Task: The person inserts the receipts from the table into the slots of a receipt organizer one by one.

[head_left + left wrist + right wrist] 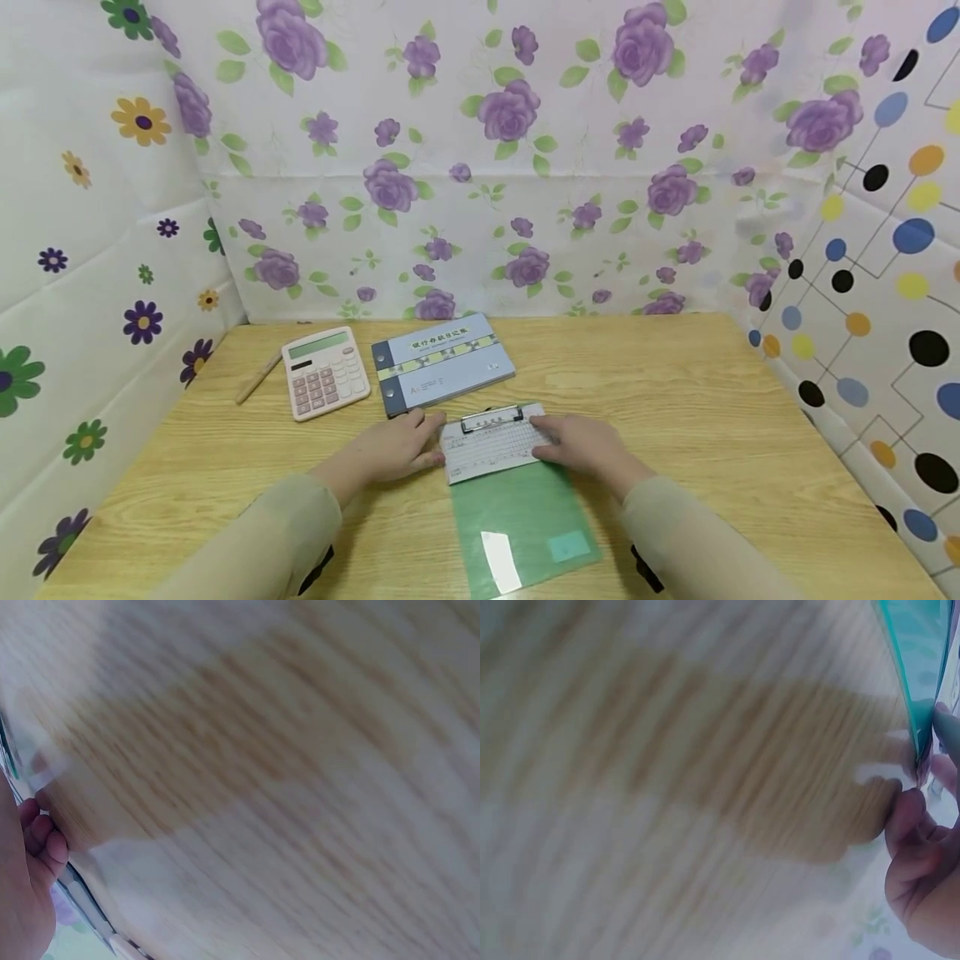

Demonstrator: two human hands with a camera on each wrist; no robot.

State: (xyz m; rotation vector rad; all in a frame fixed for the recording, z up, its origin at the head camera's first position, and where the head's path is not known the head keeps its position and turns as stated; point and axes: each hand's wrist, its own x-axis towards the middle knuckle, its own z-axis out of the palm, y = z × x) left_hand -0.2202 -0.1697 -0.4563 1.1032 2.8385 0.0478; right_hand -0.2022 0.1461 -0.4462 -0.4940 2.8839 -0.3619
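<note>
A printed paper form [487, 454] lies in the middle of the table, with a metal clip [491, 419] across its top edge. Beneath it, a clear green folder [517, 521] extends towards me. My left hand [393, 448] touches the form's left edge with thumb and forefinger, both relaxed. My right hand [588, 446] rests its thumb and forefinger on the form's right edge. In the right wrist view, the green folder [922, 660] appears beside the thumb, and the other fingers [906, 817] are bent near the tabletop. The left wrist view shows only bent fingertips [46, 844] at the far left.
Behind my left hand lies a blue ledger book [450, 358] with a dark spine. A pale pink calculator [326, 372] stands left of it, beside a tan pen [258, 377]. Patterned cloth walls [510, 208] border the wooden table [675, 375] at back and sides.
</note>
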